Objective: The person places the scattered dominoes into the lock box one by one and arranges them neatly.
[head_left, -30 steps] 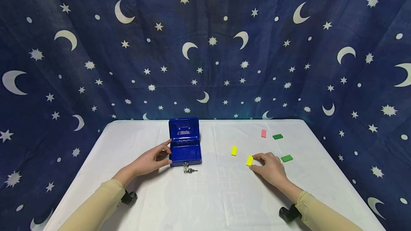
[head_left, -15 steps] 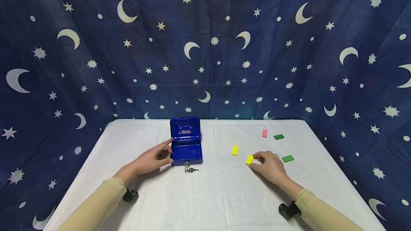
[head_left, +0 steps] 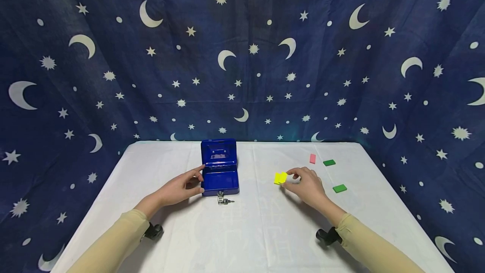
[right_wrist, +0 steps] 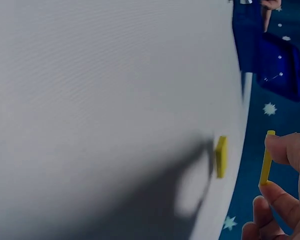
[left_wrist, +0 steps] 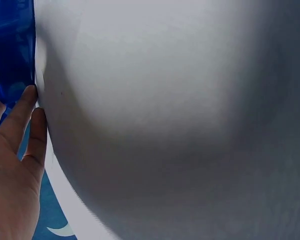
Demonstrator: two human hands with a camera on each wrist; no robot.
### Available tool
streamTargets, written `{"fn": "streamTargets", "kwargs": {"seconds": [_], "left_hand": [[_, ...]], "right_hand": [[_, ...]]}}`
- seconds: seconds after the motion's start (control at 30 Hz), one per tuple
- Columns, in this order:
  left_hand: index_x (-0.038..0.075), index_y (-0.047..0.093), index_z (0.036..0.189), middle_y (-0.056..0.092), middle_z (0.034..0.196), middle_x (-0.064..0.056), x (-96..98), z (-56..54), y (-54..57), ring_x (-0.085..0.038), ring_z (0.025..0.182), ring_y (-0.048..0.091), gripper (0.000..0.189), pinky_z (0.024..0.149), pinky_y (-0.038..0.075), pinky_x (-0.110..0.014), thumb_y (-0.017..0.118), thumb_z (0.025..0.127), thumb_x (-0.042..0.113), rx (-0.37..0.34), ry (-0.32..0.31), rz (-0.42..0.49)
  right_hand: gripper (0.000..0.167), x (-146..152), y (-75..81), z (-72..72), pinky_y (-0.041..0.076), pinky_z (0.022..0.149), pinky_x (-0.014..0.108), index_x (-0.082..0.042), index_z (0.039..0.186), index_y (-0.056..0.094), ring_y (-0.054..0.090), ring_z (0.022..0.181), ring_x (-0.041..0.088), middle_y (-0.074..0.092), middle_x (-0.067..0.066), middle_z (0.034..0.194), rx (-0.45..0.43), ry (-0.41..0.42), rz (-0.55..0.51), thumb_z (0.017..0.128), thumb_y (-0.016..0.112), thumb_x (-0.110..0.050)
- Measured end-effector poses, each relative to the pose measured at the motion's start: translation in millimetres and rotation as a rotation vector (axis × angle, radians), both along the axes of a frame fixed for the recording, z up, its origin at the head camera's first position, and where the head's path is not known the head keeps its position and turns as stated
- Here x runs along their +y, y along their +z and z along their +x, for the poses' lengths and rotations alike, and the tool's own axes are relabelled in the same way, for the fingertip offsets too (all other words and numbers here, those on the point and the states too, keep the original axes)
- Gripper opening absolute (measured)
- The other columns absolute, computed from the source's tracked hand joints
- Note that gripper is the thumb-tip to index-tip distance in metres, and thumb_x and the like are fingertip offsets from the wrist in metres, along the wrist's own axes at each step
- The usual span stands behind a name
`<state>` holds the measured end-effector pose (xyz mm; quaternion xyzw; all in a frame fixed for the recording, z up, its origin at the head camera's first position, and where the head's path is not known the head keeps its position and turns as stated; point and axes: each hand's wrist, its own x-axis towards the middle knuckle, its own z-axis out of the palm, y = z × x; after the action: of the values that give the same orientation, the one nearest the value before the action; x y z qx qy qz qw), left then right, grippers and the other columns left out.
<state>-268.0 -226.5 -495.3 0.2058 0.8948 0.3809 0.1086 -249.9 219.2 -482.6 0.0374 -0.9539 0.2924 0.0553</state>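
Observation:
My right hand (head_left: 307,186) pinches a thin yellow tile (right_wrist: 266,160) by its ends, between thumb and finger, raised off the table. A second yellow tile (right_wrist: 221,157) lies on the cloth below it; in the head view the two overlap. At the left, a small blue metal cash box (head_left: 229,191) stands with its lid (head_left: 217,148) raised and nothing visible inside. My left hand (head_left: 178,188) rests against the box's left side, thumb at the front corner and forefinger near the hinge. A lock with a key (head_left: 224,200) sits at the box front.
Right of my right hand lie a pink tile (head_left: 312,159), a green tile (head_left: 329,162) and a nearer green tile (head_left: 339,188). White cloth covers the table (head_left: 242,239). A dark blue curtain (head_left: 242,75) with moons and stars hangs behind and at the sides.
My right hand has lifted the yellow tile and carried it left, over the other yellow tile. The left hand stays at the box. The head view has shifted slightly.

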Motion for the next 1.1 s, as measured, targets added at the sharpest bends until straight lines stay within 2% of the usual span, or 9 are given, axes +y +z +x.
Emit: {"fn": "streamTargets", "kwargs": {"seconds": [0.37, 0.73, 0.93, 1.1], "left_hand": [[0.021, 0.054, 0.115, 0.027, 0.165, 0.003, -0.9, 0.9, 0.0, -0.023, 0.133, 0.055, 0.031, 0.111, 0.044, -0.046, 0.072, 0.096, 0.037, -0.001, -0.017, 0.028], [0.019, 0.054, 0.116, 0.027, 0.165, 0.004, -1.2, 0.2, 1.5, -0.023, 0.134, 0.053, 0.033, 0.113, 0.041, -0.046, 0.073, 0.095, 0.036, -0.03, -0.009, 0.042], [0.019, 0.053, 0.117, 0.026, 0.165, 0.005, -0.9, -0.1, 0.8, -0.024, 0.137, 0.05, 0.033, 0.114, 0.04, -0.047, 0.072, 0.096, 0.036, -0.038, -0.008, 0.05], [0.021, 0.053, 0.116, 0.026, 0.166, 0.005, -1.0, -0.7, -0.5, -0.024, 0.137, 0.05, 0.032, 0.114, 0.039, -0.047, 0.073, 0.095, 0.036, -0.046, -0.004, 0.06]], "right_hand": [[0.042, -34, 14.5, -11.3, 0.041, 0.079, 0.04, -0.017, 0.116, 0.073, 0.052, 0.093, 0.022, 0.065, 0.005, 0.1, 0.057, 0.093, -0.054, 0.081, 0.083, -0.036], [0.041, -63, 21.5, -19.2, 0.04, 0.08, 0.039, -0.02, 0.115, 0.074, 0.05, 0.09, 0.019, 0.062, -0.002, 0.095, 0.058, 0.123, -0.048, 0.08, 0.083, -0.038], [0.041, -79, 23.6, -22.3, 0.04, 0.08, 0.038, -0.02, 0.113, 0.074, 0.049, 0.087, 0.018, 0.064, 0.0, 0.096, 0.055, 0.144, -0.054, 0.079, 0.084, -0.039], [0.04, -91, 24.6, -23.5, 0.039, 0.08, 0.038, -0.022, 0.113, 0.075, 0.048, 0.086, 0.018, 0.062, -0.004, 0.093, 0.069, 0.176, -0.061, 0.078, 0.084, -0.041]]}}
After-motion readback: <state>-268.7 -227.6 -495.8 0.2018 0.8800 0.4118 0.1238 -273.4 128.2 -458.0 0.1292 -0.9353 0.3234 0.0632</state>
